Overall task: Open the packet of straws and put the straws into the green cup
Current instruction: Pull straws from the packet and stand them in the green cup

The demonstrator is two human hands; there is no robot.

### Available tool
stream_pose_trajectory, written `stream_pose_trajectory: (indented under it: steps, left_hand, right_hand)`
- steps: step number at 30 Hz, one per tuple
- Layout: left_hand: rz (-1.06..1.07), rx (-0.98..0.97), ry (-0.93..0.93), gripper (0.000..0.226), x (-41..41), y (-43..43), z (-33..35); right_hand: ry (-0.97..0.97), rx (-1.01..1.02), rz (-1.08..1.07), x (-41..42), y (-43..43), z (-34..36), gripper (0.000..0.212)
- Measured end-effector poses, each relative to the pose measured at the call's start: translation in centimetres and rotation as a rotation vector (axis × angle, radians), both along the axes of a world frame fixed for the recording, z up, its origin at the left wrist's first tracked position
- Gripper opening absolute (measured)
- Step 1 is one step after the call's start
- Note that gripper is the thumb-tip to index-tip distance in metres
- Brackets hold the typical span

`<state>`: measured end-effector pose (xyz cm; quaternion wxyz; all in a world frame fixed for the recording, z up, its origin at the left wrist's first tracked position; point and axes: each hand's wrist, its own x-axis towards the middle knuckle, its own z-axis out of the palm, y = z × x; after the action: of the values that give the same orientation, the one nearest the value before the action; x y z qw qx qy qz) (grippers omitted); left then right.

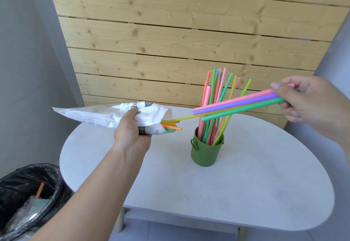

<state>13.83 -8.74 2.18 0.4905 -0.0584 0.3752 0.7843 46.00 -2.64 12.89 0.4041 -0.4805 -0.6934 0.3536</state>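
While left hand [132, 127] grips packet [106, 114], right hand [306, 100] lifts straws [236, 104].

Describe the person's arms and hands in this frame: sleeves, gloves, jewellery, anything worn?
Both are bare. The left hand and its forearm show no sleeve, glove, watch or ring up to the frame edge. The right hand is also ungloved, no rings visible; only its wrist shows before the frame edge, so a sleeve further up cannot be ruled out.

The packet [113, 114] hides most of the straws inside it [171, 126], the left hand [130, 131] covers its print, which is too small to read, the right hand [310, 102] hides its straws' far ends, and the bin [28, 193] is cut off at the edge
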Motion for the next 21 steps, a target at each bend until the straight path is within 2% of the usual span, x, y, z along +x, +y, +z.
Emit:
stream_pose_trajectory:
  steps: [7,11,18,21]
  left_hand:
    - [-0.002,0.005,0.006,0.036,-0.5,0.2,-0.5]
    - [0.001,0.001,0.013,0.038,-0.7,0.3,-0.8]
    - [0.004,0.0,0.019,0.037,-0.6,0.4,-0.8]
    - [0.002,-0.004,0.02,0.036,-0.6,0.3,-0.9]
  right_hand:
    - [0.089,0.026,0.012,1.9,1.1,0.3,0.033]
    - [0.142,0.035,0.009,2.9,1.0,1.1,0.027]
    - [0.071,0.072,-0.039,4.0,1.7,1.5,0.039]
    - [0.049,0.08,-0.024,4.6,1.7,2.7,0.034]
